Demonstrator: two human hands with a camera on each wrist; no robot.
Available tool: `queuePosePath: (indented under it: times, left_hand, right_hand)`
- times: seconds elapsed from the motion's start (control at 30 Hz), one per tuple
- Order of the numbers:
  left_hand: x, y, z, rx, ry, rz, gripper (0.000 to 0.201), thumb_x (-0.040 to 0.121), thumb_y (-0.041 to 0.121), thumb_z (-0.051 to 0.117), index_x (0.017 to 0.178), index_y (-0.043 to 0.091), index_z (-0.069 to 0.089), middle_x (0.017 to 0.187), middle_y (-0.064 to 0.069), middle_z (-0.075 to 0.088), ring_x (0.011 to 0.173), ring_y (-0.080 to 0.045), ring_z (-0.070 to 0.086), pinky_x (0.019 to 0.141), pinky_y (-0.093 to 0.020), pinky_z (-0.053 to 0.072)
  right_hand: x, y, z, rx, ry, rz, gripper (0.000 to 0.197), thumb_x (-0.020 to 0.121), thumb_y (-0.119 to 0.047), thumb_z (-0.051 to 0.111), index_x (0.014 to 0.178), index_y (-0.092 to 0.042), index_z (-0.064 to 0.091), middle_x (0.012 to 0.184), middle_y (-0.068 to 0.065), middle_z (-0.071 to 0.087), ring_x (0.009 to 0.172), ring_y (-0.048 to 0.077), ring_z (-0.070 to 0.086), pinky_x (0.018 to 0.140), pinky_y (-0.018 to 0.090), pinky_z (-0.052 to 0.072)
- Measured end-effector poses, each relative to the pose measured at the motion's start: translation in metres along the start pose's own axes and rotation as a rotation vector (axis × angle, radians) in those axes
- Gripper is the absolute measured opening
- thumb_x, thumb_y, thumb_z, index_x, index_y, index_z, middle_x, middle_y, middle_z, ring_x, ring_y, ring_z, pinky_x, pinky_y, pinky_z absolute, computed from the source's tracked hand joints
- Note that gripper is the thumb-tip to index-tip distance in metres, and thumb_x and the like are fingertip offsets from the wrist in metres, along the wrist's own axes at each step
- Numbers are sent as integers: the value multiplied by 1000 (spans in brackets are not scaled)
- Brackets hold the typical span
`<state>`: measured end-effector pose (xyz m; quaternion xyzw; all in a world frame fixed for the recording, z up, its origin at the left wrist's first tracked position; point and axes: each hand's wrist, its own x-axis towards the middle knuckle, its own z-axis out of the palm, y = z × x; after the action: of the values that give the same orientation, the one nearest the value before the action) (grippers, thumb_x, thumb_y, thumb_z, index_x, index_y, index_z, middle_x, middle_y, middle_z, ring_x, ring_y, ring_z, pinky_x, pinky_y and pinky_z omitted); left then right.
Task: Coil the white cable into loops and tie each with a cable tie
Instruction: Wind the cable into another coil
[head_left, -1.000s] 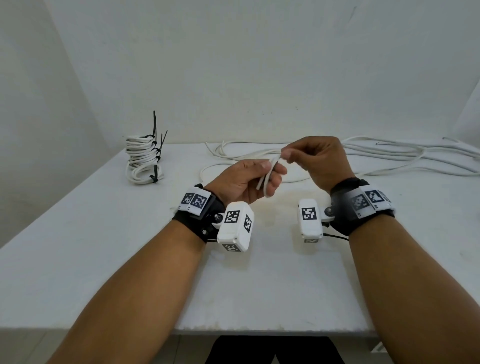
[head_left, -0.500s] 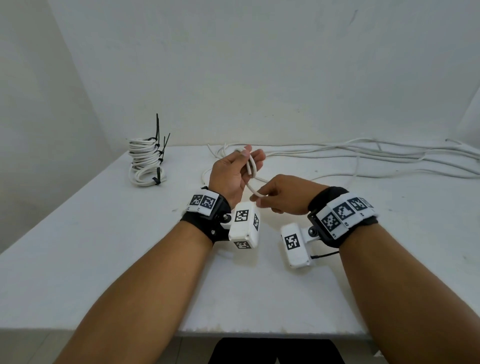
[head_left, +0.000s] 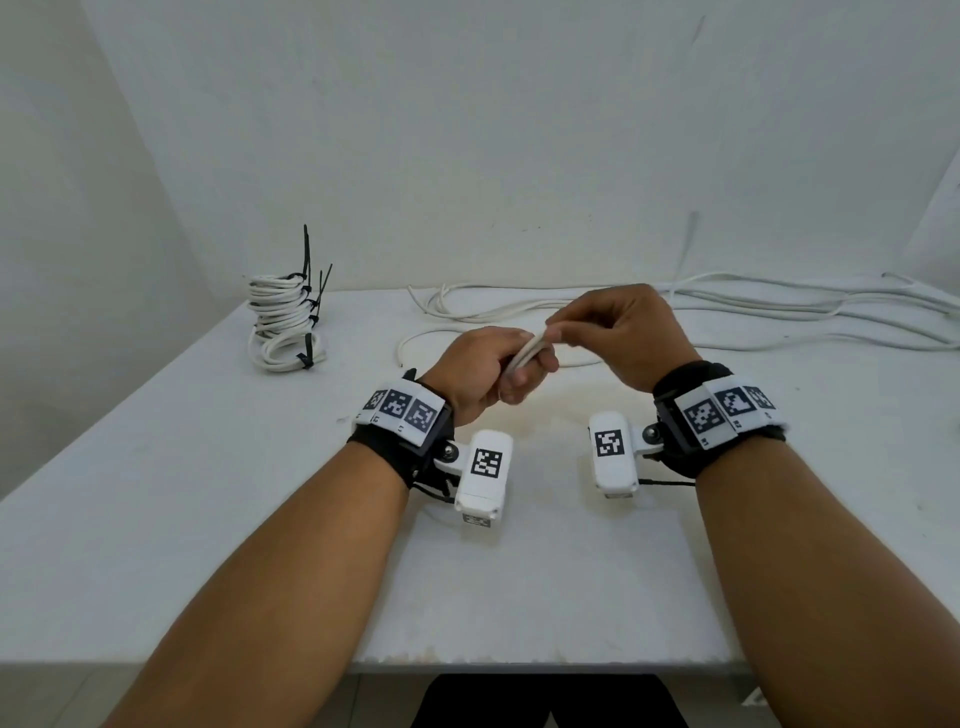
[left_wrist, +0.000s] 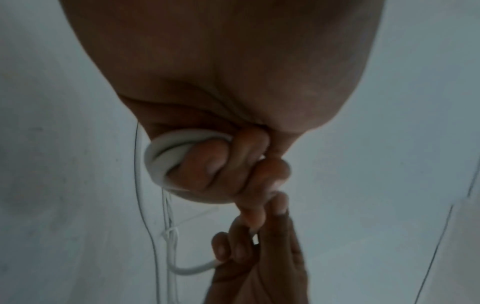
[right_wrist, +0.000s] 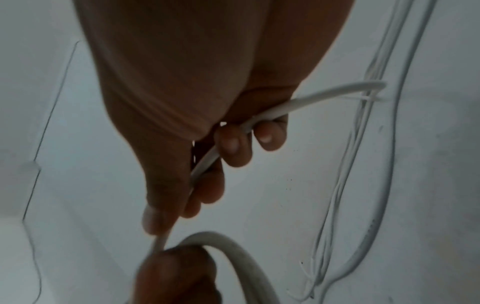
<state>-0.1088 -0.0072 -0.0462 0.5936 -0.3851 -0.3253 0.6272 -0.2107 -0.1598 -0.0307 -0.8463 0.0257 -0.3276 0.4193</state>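
Observation:
My left hand grips a small coil of the white cable above the middle of the table; in the left wrist view the cable loops wrap around its curled fingers. My right hand sits just right of it and pinches the same cable between thumb and fingers, the cable running through its fist. The rest of the cable trails loose along the table's far edge. No loose cable tie shows near the hands.
A stack of coiled white cable bundles bound with black cable ties stands at the far left of the white table. A wall rises right behind the table. The table's front edge runs close to my body.
My right hand has risen from below the left hand to its upper right, carrying the cable up over the coil. My left hand has closed around the loops again.

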Motion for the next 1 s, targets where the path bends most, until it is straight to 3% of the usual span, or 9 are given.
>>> queuePosePath:
  times: [0.13, 0.23, 0.3, 0.4, 0.47, 0.57, 0.63, 0.83, 1.0]
  left_hand:
    - [-2, 5, 0, -290, -84, -17, 49, 103, 24, 25, 81, 3, 64, 46, 2, 37, 41, -10, 29, 45, -21, 28]
    - [-3, 6, 1, -449, -105, 66, 39, 99, 17, 31, 96, -5, 63, 55, 0, 46, 47, -10, 39, 48, -20, 35]
    - [-2, 6, 0, -551, -93, 120, 36, 98, 14, 35, 110, -11, 58, 65, -3, 56, 55, -11, 52, 56, -20, 44]
    - [5, 5, -4, -682, -1, 174, 34, 101, 10, 33, 113, -12, 55, 80, -8, 69, 66, -13, 64, 70, -22, 54]
    - [10, 2, -6, -660, 98, 211, 34, 103, 8, 30, 107, -11, 58, 86, -11, 72, 71, -12, 67, 70, -21, 55]
    - [15, -5, -7, -582, 243, 225, 33, 104, 8, 31, 109, -12, 56, 90, -14, 73, 76, -14, 70, 73, -21, 56]
    - [19, -8, -9, -498, 343, 223, 28, 103, 7, 33, 106, -9, 56, 88, -14, 73, 77, -16, 70, 75, -23, 56]
    - [10, -9, -11, 370, 356, 79, 31, 99, 9, 38, 85, 13, 65, 80, 1, 71, 78, -17, 66, 81, -31, 52]
    - [3, 3, -11, 643, 207, 14, 34, 91, 3, 38, 74, 12, 66, 80, -11, 70, 64, -15, 59, 64, -27, 44]
  right_hand:
    - [2, 7, 0, 48, 70, 23, 20, 89, -33, 70, 71, -25, 75, 57, 0, 60, 52, 21, 43, 51, 29, 36]
    - [2, 10, 5, -58, -11, 104, 44, 96, -43, 56, 72, -10, 73, 57, 8, 57, 48, 11, 43, 56, 25, 37]
    - [1, 8, 9, -135, -117, 186, 45, 99, -45, 50, 77, -16, 75, 59, -1, 65, 45, 4, 44, 59, 25, 40]
    - [0, 2, 18, -297, -294, 267, 52, 99, -47, 47, 61, -18, 66, 60, 3, 67, 49, 10, 48, 61, 29, 42]
    - [-1, -1, 24, -386, -401, 279, 49, 99, -47, 47, 70, -13, 66, 64, 6, 68, 54, 15, 50, 67, 32, 45]
    - [-4, -7, 31, -443, -553, 299, 25, 99, -39, 50, 111, -27, 68, 65, -2, 66, 64, 11, 57, 73, 28, 46]
    - [-5, -11, 33, -470, -625, 287, 27, 97, -35, 53, 120, -30, 66, 66, -4, 65, 66, 10, 58, 72, 25, 45]
    - [-8, -16, 27, -458, -486, 129, 12, 90, -30, 65, 91, -23, 76, 59, -9, 55, 51, 3, 47, 53, 16, 34]
    - [-4, -9, 25, -270, -241, 104, 18, 68, -28, 86, 67, -19, 71, 49, -12, 53, 45, 3, 41, 46, 14, 33]
